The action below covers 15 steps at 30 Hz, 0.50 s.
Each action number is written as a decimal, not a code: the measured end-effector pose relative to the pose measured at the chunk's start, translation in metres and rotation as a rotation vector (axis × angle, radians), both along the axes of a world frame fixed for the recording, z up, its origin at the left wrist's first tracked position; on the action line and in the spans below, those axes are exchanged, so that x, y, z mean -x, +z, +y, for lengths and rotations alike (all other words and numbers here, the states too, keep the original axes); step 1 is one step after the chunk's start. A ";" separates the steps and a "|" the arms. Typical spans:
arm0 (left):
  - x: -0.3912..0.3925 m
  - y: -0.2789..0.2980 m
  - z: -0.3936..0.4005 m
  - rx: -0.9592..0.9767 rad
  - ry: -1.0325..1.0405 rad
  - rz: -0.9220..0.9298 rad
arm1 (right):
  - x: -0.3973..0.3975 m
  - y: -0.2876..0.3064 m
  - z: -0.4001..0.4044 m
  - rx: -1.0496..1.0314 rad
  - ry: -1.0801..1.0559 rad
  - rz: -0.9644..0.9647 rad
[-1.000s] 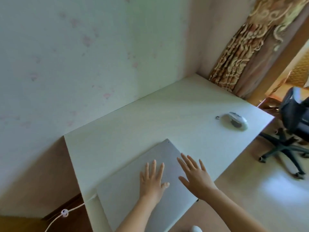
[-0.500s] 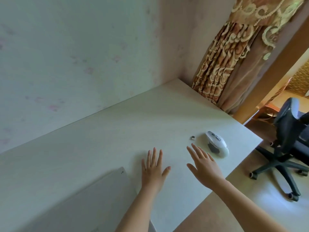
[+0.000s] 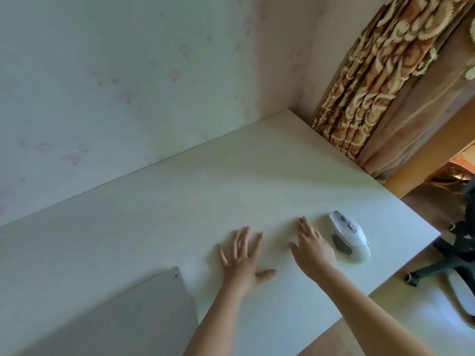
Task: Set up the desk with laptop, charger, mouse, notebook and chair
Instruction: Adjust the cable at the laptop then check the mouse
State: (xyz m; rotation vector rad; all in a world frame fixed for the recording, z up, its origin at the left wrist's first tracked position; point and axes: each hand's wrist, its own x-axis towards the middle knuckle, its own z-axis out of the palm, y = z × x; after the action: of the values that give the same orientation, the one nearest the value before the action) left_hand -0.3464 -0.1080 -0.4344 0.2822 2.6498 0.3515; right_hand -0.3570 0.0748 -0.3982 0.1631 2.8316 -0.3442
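Fingers (image 3: 241,242) spread and empty on both hands; hands now off the laptop, heading for the mouse.

L to R: closed grey laptop (image 3: 133,314) sits at the bench's (image 3: 180,201) near-left w/ nothing on it; a sec ago both palms were flat on its lid, so the laptop looks placed. Left hand (image 3: 243,265) is open, fingers apart, low over bare bench, can't tell if touching. Right hand (image 3: 312,249) has moved right, fingers loosely together and extended, holding nothing, just beside the white mouse (image 3: 349,236) but not on it. Chair (image 3: 460,253) stands off the bench's right end, not yet pulled in. Charger & notebook not in view. Mouse prob next.
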 end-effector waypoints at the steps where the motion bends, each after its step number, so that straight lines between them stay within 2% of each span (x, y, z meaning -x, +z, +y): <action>1: 0.001 0.001 0.000 0.005 -0.004 -0.009 | -0.001 -0.001 -0.001 0.014 0.008 0.026; 6: 0.003 0.001 0.001 -0.016 -0.005 -0.023 | -0.011 -0.010 -0.008 0.090 0.079 0.192; 10: 0.004 0.009 -0.011 -0.108 -0.054 -0.025 | -0.021 -0.021 -0.022 0.259 0.112 0.308; 12: 0.001 0.013 -0.033 -0.127 -0.053 0.171 | -0.023 -0.026 -0.033 0.366 0.065 0.331; 15: -0.011 0.011 -0.084 -0.101 0.136 0.526 | -0.022 -0.023 -0.060 0.511 -0.029 0.271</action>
State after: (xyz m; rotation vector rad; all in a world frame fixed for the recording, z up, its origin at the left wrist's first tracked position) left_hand -0.3356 -0.1919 -0.4236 0.2539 3.1834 0.5151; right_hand -0.3347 0.0144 -0.4211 0.0515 2.8851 -1.1532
